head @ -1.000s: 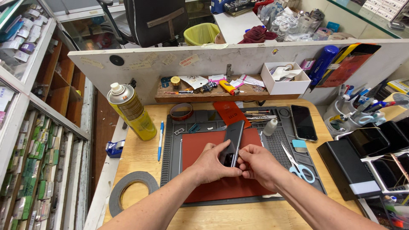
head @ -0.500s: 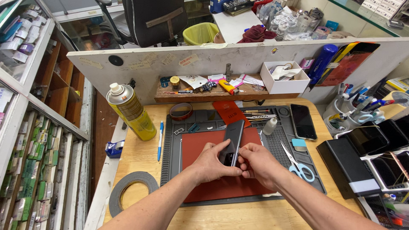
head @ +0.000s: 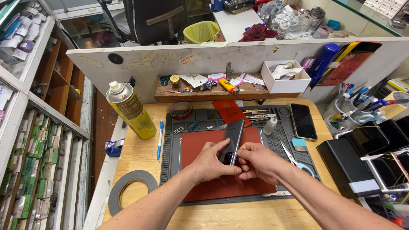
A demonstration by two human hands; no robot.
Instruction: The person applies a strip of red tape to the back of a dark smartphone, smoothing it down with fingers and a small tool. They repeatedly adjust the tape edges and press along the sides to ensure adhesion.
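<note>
— Both hands meet over the middle of the mat, yes?

— Yes. Left hand (head: 211, 162) is wrapped around the lower end of a dark phone (head: 232, 140), fingers closed on its left edge, thumb across the front. Right hand (head: 260, 162) pinches the same lower end from the other side, fingers curled tight. Neither is spread wide; both are closed on the phone.

— Where does the phone sit?

— Held above the red pad (head: 200, 147) of the grey work mat (head: 170, 140), tilted, its top end pointing away toward the shelf. Whether its lower end touches the pad, I cannot tell.

— What lies around it?

— Scissors (head: 294, 159) with pale blue handles just right of the right hand, on the mat. A small white bottle (head: 270, 125) and a second black phone (head: 303, 121) farther right. Tweezers (head: 260, 115) near the mat's far edge, beside a red card (head: 228, 108).

— And off the mat?

— A yellow spray can (head: 130, 110) on the wooden table (head: 140, 157) to the left, a blue pen (head: 160, 138) beside it, and a roll of black tape (head: 130, 194) near the left forearm.
</note>
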